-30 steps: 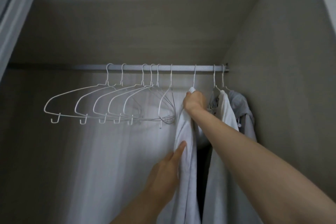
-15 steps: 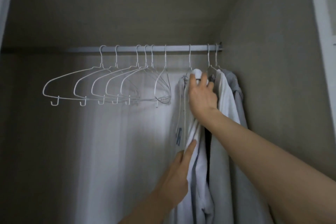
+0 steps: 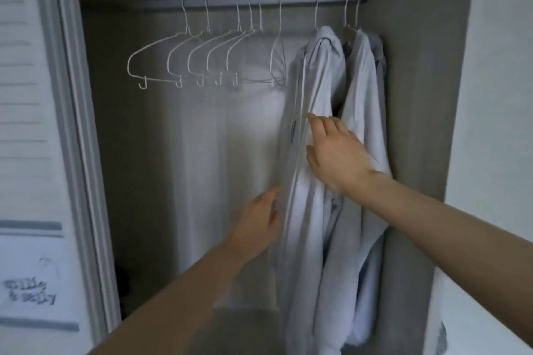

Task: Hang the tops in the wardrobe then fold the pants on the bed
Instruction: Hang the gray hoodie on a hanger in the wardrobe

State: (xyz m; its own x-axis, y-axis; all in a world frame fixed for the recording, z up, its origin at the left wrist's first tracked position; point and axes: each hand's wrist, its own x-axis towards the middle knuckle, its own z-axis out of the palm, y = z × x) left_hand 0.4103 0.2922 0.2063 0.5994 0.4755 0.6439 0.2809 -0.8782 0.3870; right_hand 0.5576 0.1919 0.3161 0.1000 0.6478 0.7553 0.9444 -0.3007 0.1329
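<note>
Head view: the pale grey hooded top (image 3: 320, 89) now hangs on its own from the grey metal rail (image 3: 300, 0); the right hand (image 3: 336, 153) has dropped from the hanger. Both it and the left hand (image 3: 256, 228) are open, fingers spread, smoothing the fabric. This top seems done.

Pale greys and whites inside a dull brown-grey wardrobe (image 3: 415, 95).

I see a pale grey top (image 3: 310, 153) with a small dark blue label on its left edge, and beside it a second top (image 3: 362, 112) of the same light grey-white; a third top (image 3: 380, 60) behind looks a shade bluer. The empty wire hangers (image 3: 184, 60) are white, the rail (image 3: 230, 2) silver-grey. The door (image 3: 31, 124) at my left is white with grey bands and blurred dark lettering.
</note>
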